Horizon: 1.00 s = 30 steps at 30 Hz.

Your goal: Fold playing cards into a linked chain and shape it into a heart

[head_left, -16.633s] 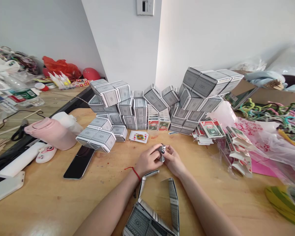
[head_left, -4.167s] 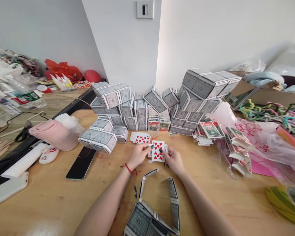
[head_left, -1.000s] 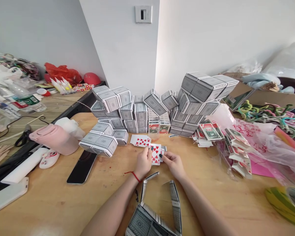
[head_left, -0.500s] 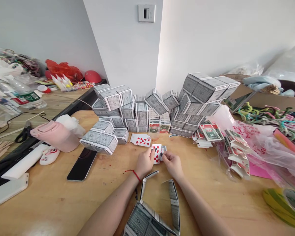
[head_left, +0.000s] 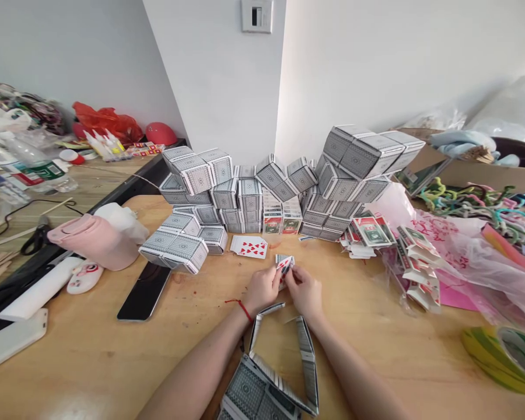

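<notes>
Between my two hands are playing cards (head_left: 283, 267) with red hearts, tilted and partly covered by my fingers. My left hand (head_left: 263, 290), with a red string at its wrist, pinches their left side. My right hand (head_left: 305, 291) has thumb and fingers closed on the right side. Just beyond lies a small pile of face-up cards (head_left: 249, 246), a red heart card on top. Between my forearms sits a chain of folded cards (head_left: 307, 356) joined to a patterned card block (head_left: 249, 385).
Stacked card blocks (head_left: 175, 248) line the back of the table. Card boxes (head_left: 370, 230) and pink plastic (head_left: 455, 256) lie right, near a roll of yellow-green tape (head_left: 494, 356). A phone (head_left: 144, 291), pink bottle (head_left: 98, 239) and white roll (head_left: 39, 289) lie left.
The hearts card, flat and face-up before, is now tilted and looks bent between my fingers. My right hand has moved closer to my left. The view has shifted slightly.
</notes>
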{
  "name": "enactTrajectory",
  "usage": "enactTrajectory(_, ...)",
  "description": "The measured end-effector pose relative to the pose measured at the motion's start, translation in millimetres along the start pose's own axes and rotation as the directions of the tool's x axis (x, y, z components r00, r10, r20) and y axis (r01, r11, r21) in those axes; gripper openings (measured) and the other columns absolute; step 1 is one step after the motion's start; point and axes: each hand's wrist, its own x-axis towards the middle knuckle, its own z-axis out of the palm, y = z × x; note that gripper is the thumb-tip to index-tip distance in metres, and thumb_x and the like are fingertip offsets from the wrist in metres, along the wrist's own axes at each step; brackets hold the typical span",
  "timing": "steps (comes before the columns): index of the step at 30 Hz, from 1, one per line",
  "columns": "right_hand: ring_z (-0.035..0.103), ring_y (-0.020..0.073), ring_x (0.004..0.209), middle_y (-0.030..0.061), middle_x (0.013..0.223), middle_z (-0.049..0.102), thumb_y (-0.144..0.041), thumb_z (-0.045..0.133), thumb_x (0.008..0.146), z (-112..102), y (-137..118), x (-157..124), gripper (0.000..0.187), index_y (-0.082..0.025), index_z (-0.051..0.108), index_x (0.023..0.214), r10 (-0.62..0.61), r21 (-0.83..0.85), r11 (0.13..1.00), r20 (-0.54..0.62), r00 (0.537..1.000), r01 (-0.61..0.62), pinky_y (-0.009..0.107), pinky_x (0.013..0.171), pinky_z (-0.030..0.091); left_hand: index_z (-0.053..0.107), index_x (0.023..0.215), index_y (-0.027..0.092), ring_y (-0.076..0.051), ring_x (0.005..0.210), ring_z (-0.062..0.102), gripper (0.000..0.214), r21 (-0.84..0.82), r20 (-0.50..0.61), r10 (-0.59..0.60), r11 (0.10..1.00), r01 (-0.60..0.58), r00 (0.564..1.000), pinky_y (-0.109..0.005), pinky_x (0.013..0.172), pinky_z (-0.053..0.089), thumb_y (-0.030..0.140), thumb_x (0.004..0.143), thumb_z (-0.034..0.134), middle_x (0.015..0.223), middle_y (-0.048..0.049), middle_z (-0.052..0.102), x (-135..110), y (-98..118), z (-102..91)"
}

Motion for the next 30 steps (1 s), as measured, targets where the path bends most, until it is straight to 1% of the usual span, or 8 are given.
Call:
enactTrajectory(4,0.062,0.0164,0.062,0.0056,0.073,0.068,-0.040,0.044,0.078,-2,1,1,0.030,-0.017,0.063,0.082,0.040,0.156,0.987,0.016,0.999,-0.042,0.023,0.056,0.045,0.054,0.099,0.014,-0.016,0.062,0.059,0.033,0.003,0.018,0.056,0.998,-0.056,0.998,-0.024,0.056,0.039,0.027,0.087,0.027,0.070,-0.0074,0.064,-1,2,-4.0)
enactTrajectory(8,0.057,0.0148,0.054,0.0051,0.062,0.066,-0.045,0.046,0.076,-4,3,4,0.034,-0.016,0.063,0.069,0.070,0.158,0.985,0.004,0.998,-0.070,0.022,0.051,0.042,0.052,0.109,0.016,-0.016,0.067,0.060,0.034,0.042,0.039,0.083,0.996,-0.084,0.996,-0.024,0.060,0.041,0.026,0.087,0.028,0.075,-0.0068,0.065,-2,3,-5.5)
enactTrajectory(11,0.053,0.0127,0.049,0.0035,0.053,0.061,-0.047,0.046,0.075,-7,5,9,0.037,-0.016,0.060,0.059,0.085,0.161,0.983,0.000,0.996,-0.084,0.021,0.047,0.039,0.053,0.107,0.017,-0.015,0.066,0.059,0.032,0.066,0.025,0.062,0.996,-0.064,0.998,-0.024,0.058,0.039,0.026,0.086,0.030,0.074,-0.0067,0.064,-3,3,-3.3)
enactTrajectory(13,0.054,0.0135,0.051,0.0038,0.057,0.063,-0.047,0.048,0.074,-8,7,13,0.036,-0.016,0.061,0.063,0.083,0.257,0.961,0.065,0.994,-0.097,0.022,0.048,0.041,0.056,0.098,0.016,-0.015,0.063,0.058,0.030,0.054,-0.016,0.018,0.998,-0.017,1.000,-0.023,0.055,0.037,0.026,0.086,0.030,0.071,-0.0073,0.063,-2,2,-1.1)
enactTrajectory(16,0.060,0.0180,0.063,0.0061,0.072,0.067,-0.045,0.054,0.069,-11,9,17,0.031,-0.016,0.063,0.079,0.042,0.467,0.871,0.244,0.969,-0.155,0.027,0.057,0.047,0.055,0.082,0.015,-0.014,0.056,0.055,0.029,-0.008,-0.105,-0.108,0.994,0.107,0.989,-0.023,0.051,0.033,0.027,0.087,0.029,0.063,-0.0065,0.060,-1,-1,0.9)
enactTrajectory(20,0.062,0.0201,0.066,0.0065,0.077,0.068,-0.039,0.059,0.066,-11,13,19,0.027,-0.016,0.063,0.081,-0.006,0.528,0.824,0.371,0.929,-0.206,0.032,0.065,0.049,0.048,0.068,0.016,-0.011,0.047,0.047,0.031,-0.102,-0.173,-0.263,0.963,0.248,0.949,-0.022,0.046,0.028,0.031,0.087,0.028,0.053,-0.0026,0.052,1,-4,1.1)
enactTrajectory(24,0.063,0.0215,0.068,0.0065,0.075,0.068,-0.035,0.056,0.069,-7,13,16,0.023,-0.016,0.063,0.079,0.019,0.465,0.869,0.309,0.951,-0.169,0.032,0.065,0.049,0.044,0.063,0.017,-0.010,0.044,0.042,0.031,-0.155,-0.158,-0.263,0.959,0.239,0.952,-0.022,0.044,0.025,0.032,0.086,0.029,0.050,-0.0007,0.048,2,-4,0.4)
enactTrajectory(30,0.063,0.0224,0.070,0.0066,0.078,0.069,-0.032,0.054,0.070,-1,7,6,0.017,-0.020,0.064,0.076,0.027,0.168,0.985,0.060,0.998,-0.036,0.033,0.068,0.047,0.047,0.066,0.017,-0.010,0.044,0.042,0.029,-0.197,-0.104,-0.230,0.958,0.207,0.968,-0.022,0.045,0.025,0.030,0.085,0.030,0.050,0.0000,0.047,1,0,0.6)
